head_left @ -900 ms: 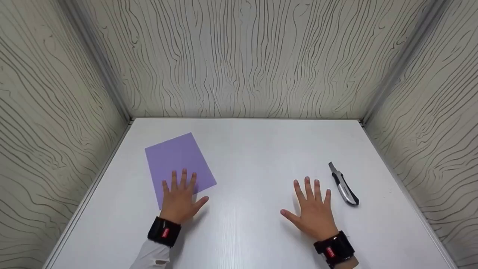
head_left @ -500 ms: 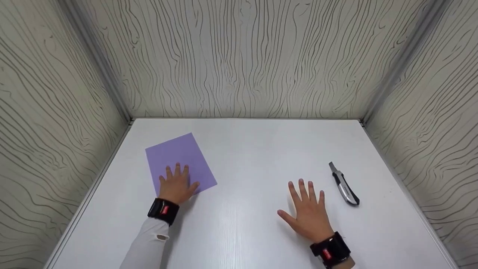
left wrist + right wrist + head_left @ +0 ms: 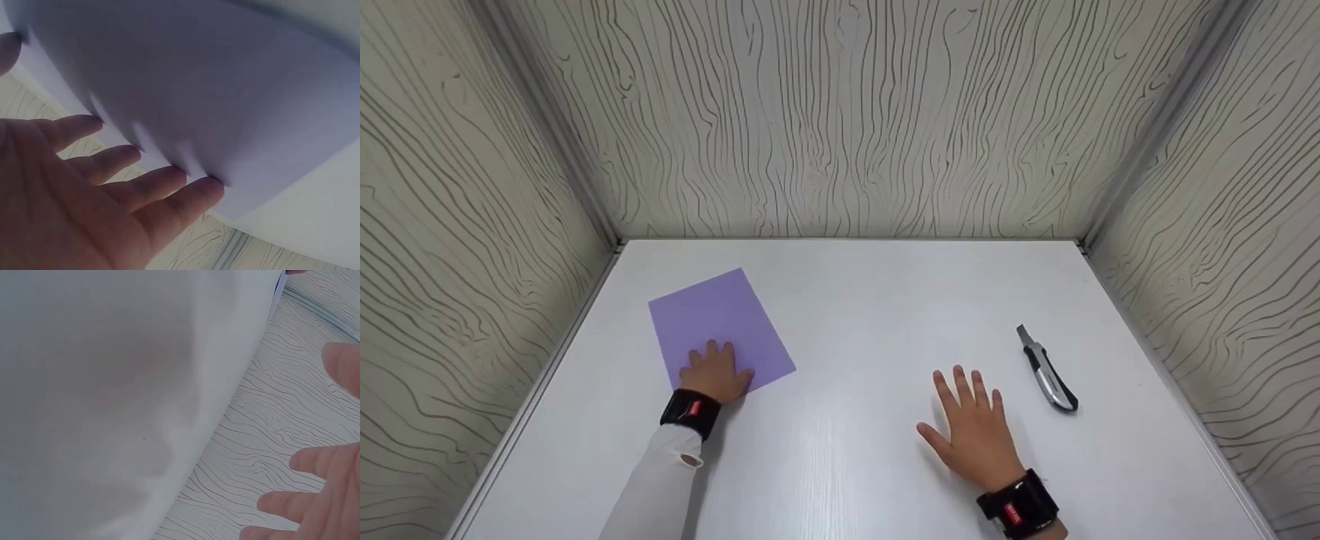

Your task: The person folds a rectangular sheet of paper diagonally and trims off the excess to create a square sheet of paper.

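Purple paper [image 3: 718, 311] lies left of frame centre; we see the left hand [image 3: 715, 375] touching it, fingers extended. Right hand [image 3: 976, 439], lower right: fingers spread, near the knife [image 3: 1048, 373]. Both grips uncurled.

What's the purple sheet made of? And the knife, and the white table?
The purple sheet looks like matte paper or thin card: flat, with crisp, straight edges. The knife has a flat grey blade, probably metal; its shiny silver and black body could be metal or plastic. The white table looks like coated board, slightly glossy, because light makes pale streaks on it.
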`<state>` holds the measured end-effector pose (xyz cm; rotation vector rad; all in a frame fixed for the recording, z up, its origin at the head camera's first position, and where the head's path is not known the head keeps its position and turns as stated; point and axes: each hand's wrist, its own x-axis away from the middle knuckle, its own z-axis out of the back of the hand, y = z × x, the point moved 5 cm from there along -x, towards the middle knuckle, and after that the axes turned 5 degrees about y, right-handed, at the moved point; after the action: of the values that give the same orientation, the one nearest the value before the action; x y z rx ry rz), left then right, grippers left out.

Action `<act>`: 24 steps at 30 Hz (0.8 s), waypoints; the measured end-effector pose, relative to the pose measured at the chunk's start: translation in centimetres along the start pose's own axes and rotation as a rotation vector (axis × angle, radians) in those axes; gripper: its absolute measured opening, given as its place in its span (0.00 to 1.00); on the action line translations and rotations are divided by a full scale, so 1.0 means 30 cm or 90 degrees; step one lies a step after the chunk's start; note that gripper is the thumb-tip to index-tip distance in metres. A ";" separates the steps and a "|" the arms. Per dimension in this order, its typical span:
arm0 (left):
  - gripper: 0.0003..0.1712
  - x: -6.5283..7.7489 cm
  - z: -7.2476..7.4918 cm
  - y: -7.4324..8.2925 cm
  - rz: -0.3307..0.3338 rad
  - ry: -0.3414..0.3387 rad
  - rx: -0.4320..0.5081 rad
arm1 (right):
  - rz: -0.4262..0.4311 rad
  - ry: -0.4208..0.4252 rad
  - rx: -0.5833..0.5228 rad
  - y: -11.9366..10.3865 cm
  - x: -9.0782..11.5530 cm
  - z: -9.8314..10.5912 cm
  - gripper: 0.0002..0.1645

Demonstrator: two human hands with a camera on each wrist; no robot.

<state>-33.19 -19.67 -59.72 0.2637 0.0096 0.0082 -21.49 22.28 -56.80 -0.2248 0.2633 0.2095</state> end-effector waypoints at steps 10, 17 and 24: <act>0.43 0.076 0.044 0.151 -0.038 -0.011 -0.015 | 0.015 0.001 0.004 -0.023 -0.001 0.010 0.46; 0.40 0.110 0.015 0.258 -0.095 -0.002 -0.027 | 0.026 0.000 0.002 -0.037 -0.014 -0.002 0.44; 0.33 0.148 -0.020 0.361 -0.199 0.022 -0.019 | 0.026 -0.008 -0.057 -0.061 -0.032 -0.006 0.41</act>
<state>-28.85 -9.01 -57.51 0.2297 0.0847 -0.2978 -22.02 20.34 -56.35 -0.3067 0.2471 0.2635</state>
